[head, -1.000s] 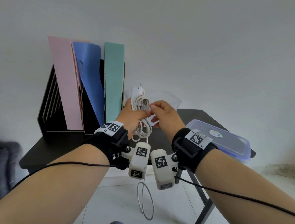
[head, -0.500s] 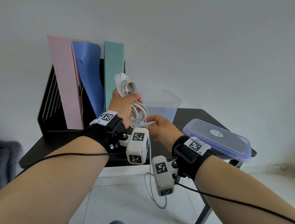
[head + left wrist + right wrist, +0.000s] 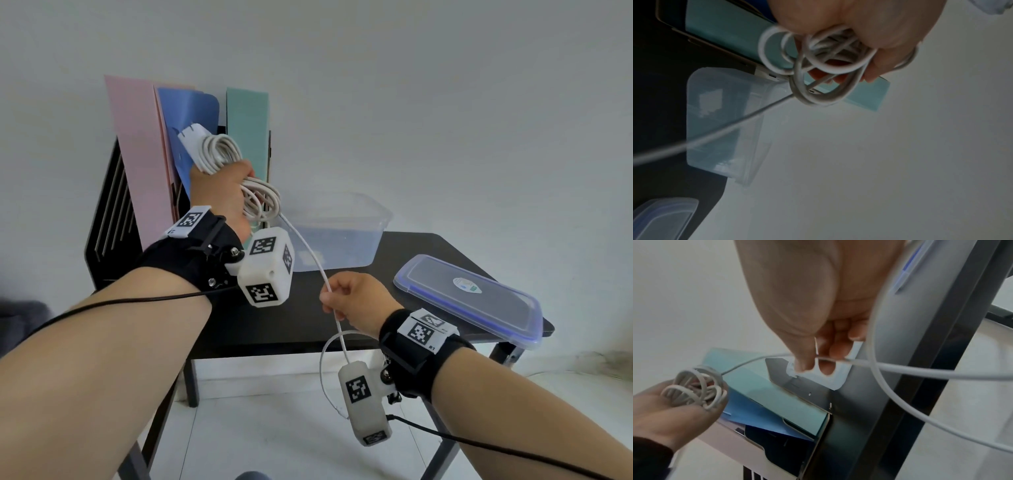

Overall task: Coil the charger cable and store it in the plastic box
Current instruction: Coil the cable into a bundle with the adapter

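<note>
My left hand (image 3: 222,192) is raised in front of the folders and grips the white charger plug (image 3: 192,141) together with several coiled loops of cable (image 3: 219,150). The same loops (image 3: 818,65) hang below its fingers in the left wrist view. A loose strand of cable (image 3: 308,253) runs taut from the coil down to my right hand (image 3: 352,301), which pinches it between thumb and forefinger (image 3: 819,360). Below that hand the cable's tail (image 3: 325,370) hangs in a loop off the table's front. The clear plastic box (image 3: 342,233) stands open at the back of the black table (image 3: 274,325).
The box's blue-rimmed lid (image 3: 469,298) lies at the table's right front corner, partly over the edge. A black file rack (image 3: 106,212) with pink, blue and green folders stands at the back left. White wall behind, tiled floor below.
My left hand rose up and left with the plug and coil. My right hand slid down and right along the cable, drawing a longer taut strand; the hanging tail got shorter.
</note>
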Motion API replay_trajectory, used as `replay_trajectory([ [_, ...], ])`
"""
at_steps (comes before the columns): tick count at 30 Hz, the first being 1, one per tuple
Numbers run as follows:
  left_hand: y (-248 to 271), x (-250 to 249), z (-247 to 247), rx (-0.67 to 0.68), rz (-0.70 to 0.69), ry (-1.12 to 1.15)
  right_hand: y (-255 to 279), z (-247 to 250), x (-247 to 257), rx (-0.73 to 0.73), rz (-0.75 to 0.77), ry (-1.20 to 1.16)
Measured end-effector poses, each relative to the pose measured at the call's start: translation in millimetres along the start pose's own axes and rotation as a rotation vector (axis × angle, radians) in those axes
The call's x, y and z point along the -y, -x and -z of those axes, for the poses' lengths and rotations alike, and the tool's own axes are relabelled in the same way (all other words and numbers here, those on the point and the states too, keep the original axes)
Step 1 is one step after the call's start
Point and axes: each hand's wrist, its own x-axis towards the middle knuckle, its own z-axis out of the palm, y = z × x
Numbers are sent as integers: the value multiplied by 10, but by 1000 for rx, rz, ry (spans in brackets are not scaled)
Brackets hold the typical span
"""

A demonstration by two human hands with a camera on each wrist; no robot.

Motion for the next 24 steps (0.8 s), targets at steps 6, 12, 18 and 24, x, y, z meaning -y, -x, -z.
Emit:
replay_trajectory([
  [6, -109, 115, 72, -4, -42, -100, 1, 143, 8, -210, 50, -43],
  [12, -209, 304, 160, 58, -12, -209, -26, 297, 136, -233, 163, 95],
  [18, -75, 431, 159, 213, -40, -377, -64, 367, 265, -204, 231, 78],
  [24, 170, 484, 74, 402, -15, -401, -97, 396, 508, -148, 310, 134],
])
